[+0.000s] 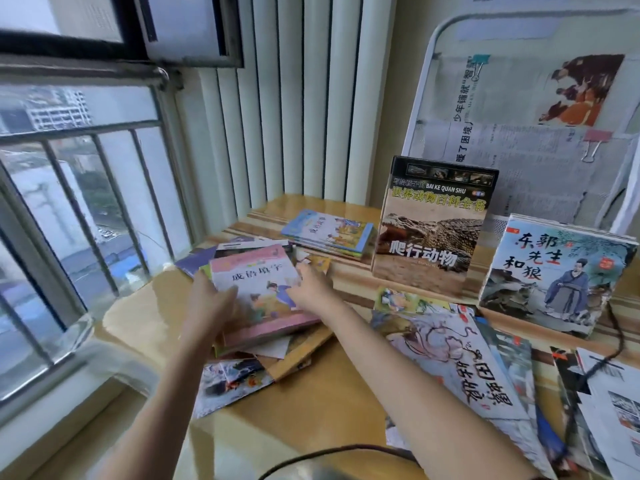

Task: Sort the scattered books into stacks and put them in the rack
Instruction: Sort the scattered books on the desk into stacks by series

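Pink book (258,289) atop messy pile, two books (429,230) upright in rack (360,275)

We saw a pale wooden tabletop (346,386) by the window. On it lay a loose heap of books (256,341) at the left, a small neat stack (329,233) farther back, overlapping picture books (460,368) at the right, and a dark cord (332,453) along the near edge.

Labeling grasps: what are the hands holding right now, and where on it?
Both hold the pink book: left hand on its left edge, right hand on its right edge.
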